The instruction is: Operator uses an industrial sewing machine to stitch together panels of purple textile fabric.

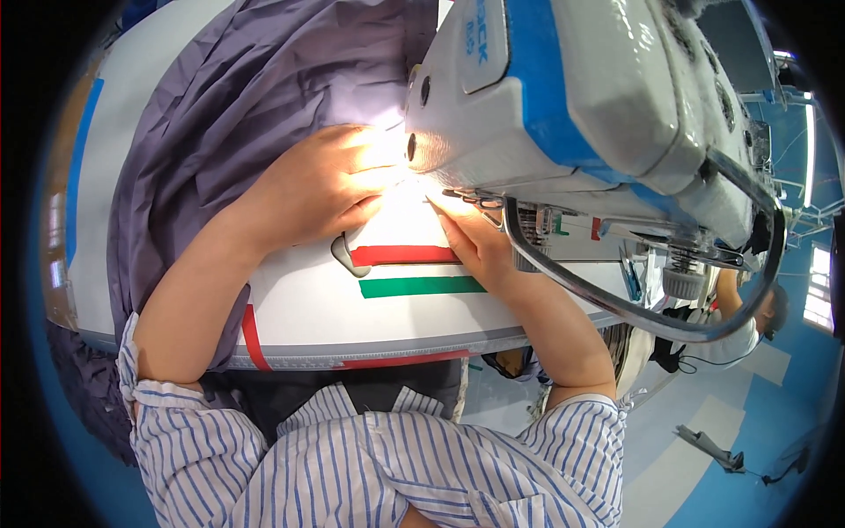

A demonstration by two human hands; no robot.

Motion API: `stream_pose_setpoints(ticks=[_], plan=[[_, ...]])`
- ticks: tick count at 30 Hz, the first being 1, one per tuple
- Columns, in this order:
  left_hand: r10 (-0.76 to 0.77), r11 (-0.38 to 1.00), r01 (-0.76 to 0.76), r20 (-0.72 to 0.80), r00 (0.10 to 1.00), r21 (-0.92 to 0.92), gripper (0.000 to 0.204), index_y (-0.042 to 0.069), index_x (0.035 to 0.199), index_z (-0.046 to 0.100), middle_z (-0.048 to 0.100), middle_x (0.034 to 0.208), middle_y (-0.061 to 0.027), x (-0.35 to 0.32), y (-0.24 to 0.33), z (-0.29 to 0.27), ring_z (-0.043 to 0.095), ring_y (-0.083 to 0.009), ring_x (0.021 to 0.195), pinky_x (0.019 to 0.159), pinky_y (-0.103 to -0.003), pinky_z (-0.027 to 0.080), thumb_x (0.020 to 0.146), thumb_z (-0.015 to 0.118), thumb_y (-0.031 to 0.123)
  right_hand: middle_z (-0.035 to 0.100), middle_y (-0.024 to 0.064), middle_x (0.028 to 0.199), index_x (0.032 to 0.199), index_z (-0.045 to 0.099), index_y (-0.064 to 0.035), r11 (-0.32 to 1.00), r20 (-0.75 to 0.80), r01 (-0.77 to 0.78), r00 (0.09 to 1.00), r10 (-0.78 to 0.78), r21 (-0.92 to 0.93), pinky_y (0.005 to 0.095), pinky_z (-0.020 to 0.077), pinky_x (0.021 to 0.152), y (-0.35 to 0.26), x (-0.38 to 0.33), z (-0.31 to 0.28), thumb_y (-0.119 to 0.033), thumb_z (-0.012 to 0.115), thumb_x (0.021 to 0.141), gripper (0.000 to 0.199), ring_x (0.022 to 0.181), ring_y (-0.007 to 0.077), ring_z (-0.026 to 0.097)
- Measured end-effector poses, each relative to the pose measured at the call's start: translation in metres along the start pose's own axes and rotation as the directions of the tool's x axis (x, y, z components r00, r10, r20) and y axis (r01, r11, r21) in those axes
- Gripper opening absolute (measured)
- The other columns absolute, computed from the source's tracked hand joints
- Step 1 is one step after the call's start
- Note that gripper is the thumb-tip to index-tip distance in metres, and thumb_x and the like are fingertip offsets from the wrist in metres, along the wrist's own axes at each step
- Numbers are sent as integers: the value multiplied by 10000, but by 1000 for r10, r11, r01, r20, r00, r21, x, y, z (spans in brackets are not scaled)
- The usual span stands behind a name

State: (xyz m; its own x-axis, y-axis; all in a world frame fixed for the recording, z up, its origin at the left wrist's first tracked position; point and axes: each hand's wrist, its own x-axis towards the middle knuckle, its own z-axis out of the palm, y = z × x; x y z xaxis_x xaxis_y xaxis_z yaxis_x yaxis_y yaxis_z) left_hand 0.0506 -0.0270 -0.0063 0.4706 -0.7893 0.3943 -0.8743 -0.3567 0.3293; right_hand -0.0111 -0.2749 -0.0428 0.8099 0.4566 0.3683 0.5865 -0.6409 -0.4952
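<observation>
A white and blue sewing machine [607,97] stands at the upper right, its lower end beside my hands. Purple fabric [211,114] lies in folds on the table's left side and runs under my left hand [321,189], whose bent fingers are closed on it near the needle area. From the right, my right hand [475,233] reaches under the machine head, its fingers drawn together by the same spot. Bright lamp glare washes out both sets of fingertips, the needle and the fabric edge there. What the right fingers pinch cannot be made out.
A bent metal rod [634,308] curves out from the machine above my right forearm. Red tape [405,255] and green tape [422,287] mark the white table [304,304]. The fabric hangs over the left front edge. Another person [748,321] is at the far right.
</observation>
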Motion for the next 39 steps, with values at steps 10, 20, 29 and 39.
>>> stream_pose_setpoints(ticks=[10,20,29,39], plan=[[-48,999,48,23,999,-15,309,31,1097,617,586,1188,-100,0,-6,7,524,-278,1140,985,-376,420,800,643,109,684,120,925,1048,670,-23,990,59,-97,994,92,98,321,519,763,10,-1,-8,4,618,822,234,816,245,661],[-308,942,281,143,940,184,910,39,1456,250,282,1505,-107,-38,8,2,227,-284,1405,1155,-401,190,774,652,487,651,71,872,986,663,-75,977,-73,84,992,-100,-197,313,500,638,6,1,-17,-3,647,790,209,721,233,616],[-309,944,300,46,950,137,660,73,1261,543,522,1184,-87,-124,103,-28,472,-269,1183,1067,-458,317,655,709,276,637,39,824,978,651,-74,935,-4,353,936,-353,11,300,524,653,-57,4,9,4,672,702,288,784,209,631],[-225,743,176,7,974,-646,195,48,948,685,711,934,-91,-158,206,-69,698,-225,810,682,-313,539,776,605,93,629,149,1108,1111,599,17,616,59,253,897,-439,746,385,478,885,-156,39,32,39,541,745,371,1042,298,601]])
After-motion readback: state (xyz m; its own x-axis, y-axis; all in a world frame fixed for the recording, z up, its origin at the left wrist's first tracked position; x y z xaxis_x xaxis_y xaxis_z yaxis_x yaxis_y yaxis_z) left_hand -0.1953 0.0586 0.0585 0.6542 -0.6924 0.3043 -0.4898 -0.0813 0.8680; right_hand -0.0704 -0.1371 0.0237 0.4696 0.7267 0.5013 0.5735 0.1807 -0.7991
